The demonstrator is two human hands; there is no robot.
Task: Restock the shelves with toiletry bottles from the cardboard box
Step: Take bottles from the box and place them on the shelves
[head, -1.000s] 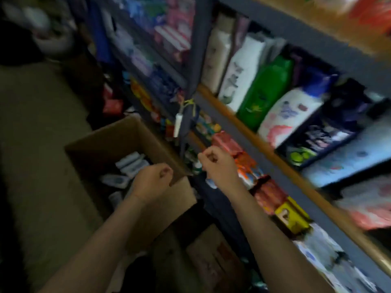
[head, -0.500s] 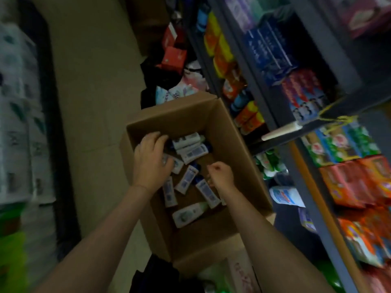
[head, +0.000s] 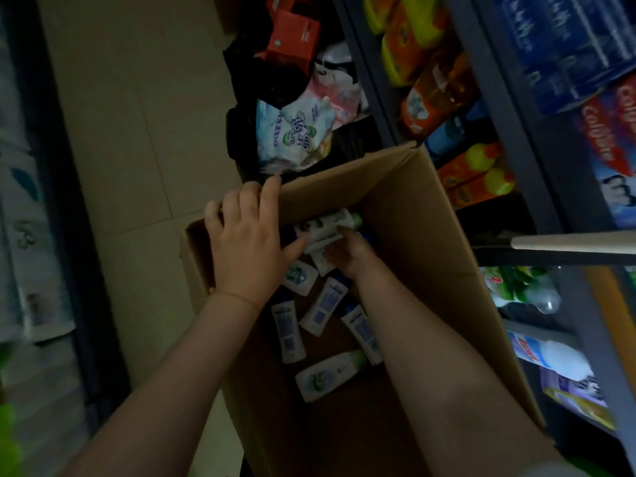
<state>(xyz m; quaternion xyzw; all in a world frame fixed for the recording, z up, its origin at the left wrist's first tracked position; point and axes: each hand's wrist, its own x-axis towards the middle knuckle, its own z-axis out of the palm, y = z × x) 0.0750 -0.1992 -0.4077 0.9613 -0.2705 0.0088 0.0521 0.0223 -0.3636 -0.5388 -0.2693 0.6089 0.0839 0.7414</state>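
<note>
An open cardboard box point(head: 423, 235) stands on the floor in front of me, with several small white toiletry bottles point(head: 323, 375) lying on its bottom. Deep in the box, my right hand point(head: 347, 253) grips a white bottle with a green cap point(head: 327, 227). My left hand point(head: 247, 242) reaches over the box's far left corner with straight fingers, its thumb touching that same bottle. The shelves point(head: 509, 132) run along the right side.
Soap and detergent packs point(head: 430, 98) and toothpaste boxes point(head: 605, 142) fill the shelves on the right. Plastic refill pouches point(head: 296, 136) and red boxes point(head: 292, 39) lie on the floor beyond the box. A wooden stick point(head: 568, 242) juts out at the right. Tiled floor lies to the left.
My view dropped from the shelf to the box. Both hands went down into it, and the right hand took hold of a green-capped bottle at the far end.
</note>
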